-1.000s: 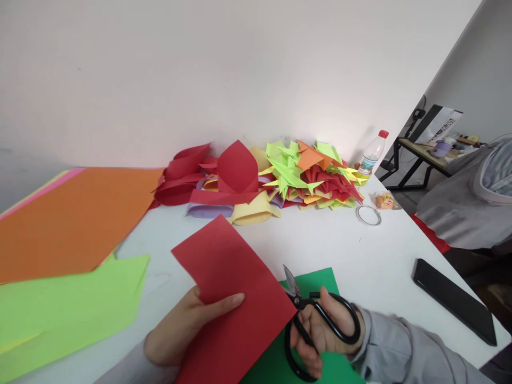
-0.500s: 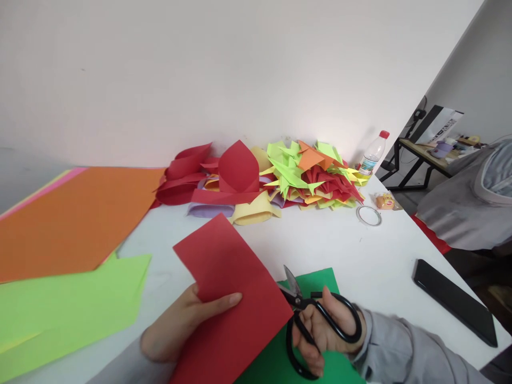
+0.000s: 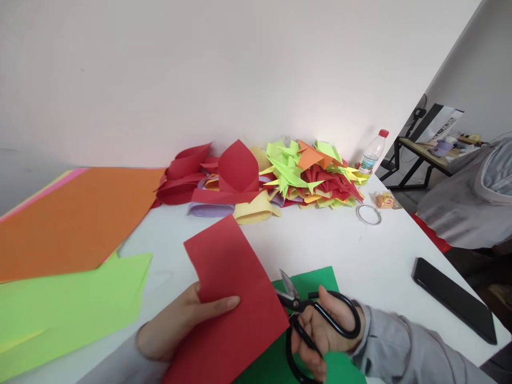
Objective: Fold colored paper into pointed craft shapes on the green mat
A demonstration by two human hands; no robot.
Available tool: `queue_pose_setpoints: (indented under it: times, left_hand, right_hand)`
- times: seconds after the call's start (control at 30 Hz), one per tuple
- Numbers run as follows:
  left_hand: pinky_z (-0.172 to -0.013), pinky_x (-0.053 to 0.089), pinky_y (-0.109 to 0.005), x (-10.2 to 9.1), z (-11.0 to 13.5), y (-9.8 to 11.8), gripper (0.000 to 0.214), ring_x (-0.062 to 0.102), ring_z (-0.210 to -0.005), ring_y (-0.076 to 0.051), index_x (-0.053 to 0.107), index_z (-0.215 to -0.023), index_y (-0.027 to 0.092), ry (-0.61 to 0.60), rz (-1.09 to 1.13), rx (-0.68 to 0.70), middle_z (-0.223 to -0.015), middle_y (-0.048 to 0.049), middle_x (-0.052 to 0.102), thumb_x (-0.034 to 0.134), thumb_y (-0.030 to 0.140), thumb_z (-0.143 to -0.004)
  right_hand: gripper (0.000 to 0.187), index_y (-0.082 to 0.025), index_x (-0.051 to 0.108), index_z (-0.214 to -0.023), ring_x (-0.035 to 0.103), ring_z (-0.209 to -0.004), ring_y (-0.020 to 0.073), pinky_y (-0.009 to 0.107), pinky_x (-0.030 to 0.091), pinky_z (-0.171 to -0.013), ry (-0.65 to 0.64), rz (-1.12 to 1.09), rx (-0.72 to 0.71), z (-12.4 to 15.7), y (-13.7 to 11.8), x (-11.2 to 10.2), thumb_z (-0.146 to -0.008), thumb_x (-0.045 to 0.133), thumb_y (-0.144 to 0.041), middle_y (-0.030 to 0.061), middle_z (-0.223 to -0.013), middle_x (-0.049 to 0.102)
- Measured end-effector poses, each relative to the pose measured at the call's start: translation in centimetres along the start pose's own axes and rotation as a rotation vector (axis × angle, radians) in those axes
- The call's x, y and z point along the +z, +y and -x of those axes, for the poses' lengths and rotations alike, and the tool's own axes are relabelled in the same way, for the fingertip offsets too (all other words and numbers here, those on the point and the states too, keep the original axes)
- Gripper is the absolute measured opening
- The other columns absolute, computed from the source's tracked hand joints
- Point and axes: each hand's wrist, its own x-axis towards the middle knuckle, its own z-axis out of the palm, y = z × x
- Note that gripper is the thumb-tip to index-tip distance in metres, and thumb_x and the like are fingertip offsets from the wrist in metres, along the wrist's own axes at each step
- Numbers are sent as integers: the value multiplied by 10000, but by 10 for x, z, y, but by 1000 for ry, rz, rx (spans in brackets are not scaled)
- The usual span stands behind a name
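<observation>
A sheet of red paper point(image 3: 240, 272) is pinched in my left hand point(image 3: 192, 317), thumb on top and the other fingers hidden beneath. Black-handled scissors point(image 3: 296, 304) are in my right hand point(image 3: 320, 325), with fingers through the loops. Their blades are spread apart at the red paper's right edge; one blade shows above it, and the other is partly hidden by the sheet. Under the red sheet and the scissors lies green paper point(image 3: 316, 278) on the white table point(image 3: 384, 298).
Orange sheets point(image 3: 92, 213) and light green sheets point(image 3: 80, 304) lie left. Folded red paper pieces point(image 3: 239, 170) and a pile of pointed paper shapes point(image 3: 312, 170) line the wall. Rightward are a bottle point(image 3: 372, 154), a tape roll point(image 3: 368, 214), a wrapped snack point(image 3: 384, 200) and a black phone point(image 3: 454, 298).
The red sheet has turned slightly clockwise, its top corner shifting right. The scissors have moved slightly left and down, blades still apart.
</observation>
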Motion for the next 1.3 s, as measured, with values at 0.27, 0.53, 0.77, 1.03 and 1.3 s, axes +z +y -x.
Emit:
queue_pose_setpoints:
  times: [0.27,0.53,0.77,1.03,1.3]
  left_hand:
    - [-660,581,-360,13,4,-5,442,723,-707,-302,714,-843,148,-49,31,-19,-819,-115,769,868,369,-492]
    - [-657,578,-359,10,2,-8,470,717,-711,-284,695,-858,152,-40,7,-3,-826,-106,770,864,400,-496]
    - [-655,576,-333,13,5,-4,471,712,-650,-256,709,-816,159,-20,0,-31,-790,-101,769,874,412,-454]
    - [-643,574,-342,11,4,-5,428,713,-614,-265,697,-836,166,-15,34,-38,-738,-82,765,868,371,-502]
    - [-625,587,-327,9,2,-3,411,721,-682,-272,700,-758,178,68,131,-53,-732,-57,765,867,433,-483]
  right_hand:
    - [969,-33,584,-952,548,-436,165,288,440,-417,-57,-2,-7,-3,7,-10,-795,37,-818,56,-549,580]
    - [965,-48,584,-930,511,-415,141,277,427,-415,9,10,-22,-4,4,-3,-789,25,-821,38,-536,560]
    - [905,-56,582,-920,495,-406,125,263,425,-402,43,30,-68,-4,5,-1,-765,192,-857,22,-544,558]
    - [943,-64,582,-926,486,-408,131,274,401,-412,77,51,-90,-2,6,-2,-744,132,-872,22,-534,551]
    - [895,-69,600,-924,492,-429,117,267,411,-441,57,28,-44,1,-3,3,-798,141,-827,17,-564,555]
